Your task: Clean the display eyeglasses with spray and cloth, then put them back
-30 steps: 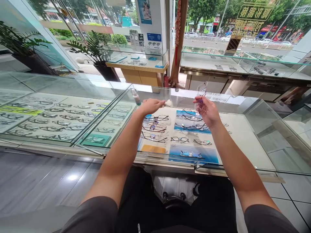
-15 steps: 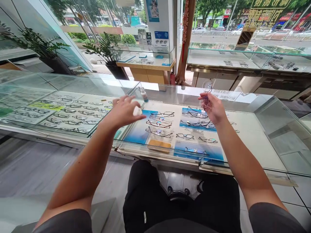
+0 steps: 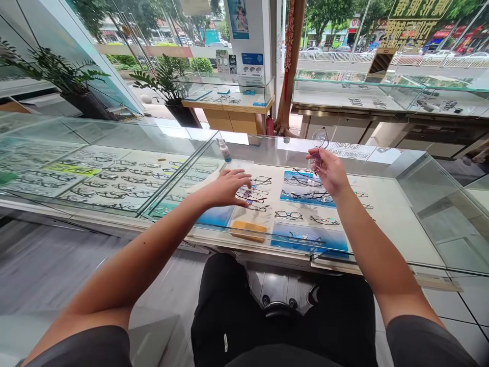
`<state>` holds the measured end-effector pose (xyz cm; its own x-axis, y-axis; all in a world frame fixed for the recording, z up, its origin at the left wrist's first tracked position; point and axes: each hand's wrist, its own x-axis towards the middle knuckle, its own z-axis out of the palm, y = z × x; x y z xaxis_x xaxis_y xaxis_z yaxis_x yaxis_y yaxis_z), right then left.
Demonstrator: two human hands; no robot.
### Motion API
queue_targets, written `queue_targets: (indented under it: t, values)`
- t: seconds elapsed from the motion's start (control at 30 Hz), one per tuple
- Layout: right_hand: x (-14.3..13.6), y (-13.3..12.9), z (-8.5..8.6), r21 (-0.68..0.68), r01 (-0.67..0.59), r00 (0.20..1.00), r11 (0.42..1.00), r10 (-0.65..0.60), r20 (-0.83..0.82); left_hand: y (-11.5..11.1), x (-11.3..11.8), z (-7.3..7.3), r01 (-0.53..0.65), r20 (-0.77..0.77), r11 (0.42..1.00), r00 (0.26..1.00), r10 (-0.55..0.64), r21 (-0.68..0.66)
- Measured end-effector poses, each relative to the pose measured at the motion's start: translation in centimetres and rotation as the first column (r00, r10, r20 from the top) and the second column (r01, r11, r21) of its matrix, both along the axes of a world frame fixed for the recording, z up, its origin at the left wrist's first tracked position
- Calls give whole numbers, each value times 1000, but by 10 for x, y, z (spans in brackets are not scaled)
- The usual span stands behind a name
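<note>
Raised above the glass display counter, my right hand [image 3: 331, 171] pinches a pair of thin-rimmed eyeglasses [image 3: 320, 137] held on end. Its lower lens looks speckled, as if with droplets. My left hand [image 3: 228, 188] reaches over the counter, palm down with fingers apart and slightly bent. It is over the left ends of several eyeglasses [image 3: 262, 192] laid in a column; whether it touches the glass top cannot be made out. A small spray bottle [image 3: 224, 151] with a blue lower part stands just beyond that hand.
More eyeglasses lie on blue sheets [image 3: 278, 235] inside the counter [image 3: 401, 219]. A tan glasses case [image 3: 249, 231] is near its front edge. Rows of frames fill the left case [image 3: 122, 181]. Other showcases [image 3: 229, 97], a potted plant [image 3: 171, 86] and a post stand beyond.
My left hand has moved right and slightly down, over the eyeglasses. The small white thing seen at its fingers before no longer shows. My right hand still holds its eyeglasses, nearly unmoved.
</note>
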<state>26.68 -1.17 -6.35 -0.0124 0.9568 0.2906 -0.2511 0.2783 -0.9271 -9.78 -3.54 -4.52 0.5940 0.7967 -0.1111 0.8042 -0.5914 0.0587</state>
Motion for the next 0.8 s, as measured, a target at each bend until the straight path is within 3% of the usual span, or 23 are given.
queue_targets:
  t: [0.3,0.57,0.8]
  values:
    - [-3,-6,4,-16,-4,999,1000,4,41,24,7,-1,6,17,995,1000,-4,-95]
    - [-1,-4,5,-6,-4,1000,1000,4,3,62,13,-5,-31,5,997,999,31,-69]
    - [1,0,4,-4,13,999,1000,-12,32,100,36,-12,-45,11,999,999,45,-4]
